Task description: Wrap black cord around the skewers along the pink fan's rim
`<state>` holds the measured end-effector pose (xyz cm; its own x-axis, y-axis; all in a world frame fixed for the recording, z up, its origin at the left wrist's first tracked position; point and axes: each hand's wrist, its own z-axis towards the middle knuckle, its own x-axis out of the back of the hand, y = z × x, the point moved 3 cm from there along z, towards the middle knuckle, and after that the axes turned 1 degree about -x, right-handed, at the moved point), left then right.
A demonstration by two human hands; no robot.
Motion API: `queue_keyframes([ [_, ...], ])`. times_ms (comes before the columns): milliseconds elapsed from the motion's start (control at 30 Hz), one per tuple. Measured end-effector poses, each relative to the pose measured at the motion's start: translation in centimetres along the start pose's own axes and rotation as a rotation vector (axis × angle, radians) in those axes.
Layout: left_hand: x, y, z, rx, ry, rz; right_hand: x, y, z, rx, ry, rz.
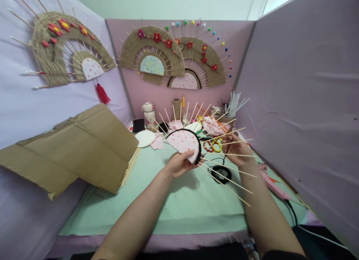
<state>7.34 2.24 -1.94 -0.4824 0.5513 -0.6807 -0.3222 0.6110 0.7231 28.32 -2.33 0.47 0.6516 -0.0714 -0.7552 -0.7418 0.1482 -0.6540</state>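
The left hand (181,165) clasps the half-round fan (183,141) above the surface (179,207); the right hand (236,150), partly curled, holds black cord (229,174). Pale sticks (217,153) radiate from the fan's black-edged, pink spotted face.

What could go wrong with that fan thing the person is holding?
The black cord in the right hand runs down toward a loose coil, so it might tangle or snag on the thin sticks. Those sticks poke out from the half-round fan piece in the left hand, so a bump could bend one. The pink glue gun lies near the right forearm, which might knock it; I can't tell whether it's hot.
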Motion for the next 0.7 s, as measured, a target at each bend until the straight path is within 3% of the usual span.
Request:
queue_keyframes([
  [267, -0.3, -0.1, -0.3, 0.031, -0.073, 0.095, 0.4, 0.0, 0.0, 0.017, 0.065, -0.033],
  [467, -0.1, -0.1, -0.2, 0.043, -0.021, 0.079, 0.3, 0.0, 0.0, 0.008, 0.036, -0.011],
  [700, 0.5, 1.0, 0.1, -0.061, 0.118, -0.018, -0.5, -0.1, -0.5, 0.007, -0.086, -0.052],
])
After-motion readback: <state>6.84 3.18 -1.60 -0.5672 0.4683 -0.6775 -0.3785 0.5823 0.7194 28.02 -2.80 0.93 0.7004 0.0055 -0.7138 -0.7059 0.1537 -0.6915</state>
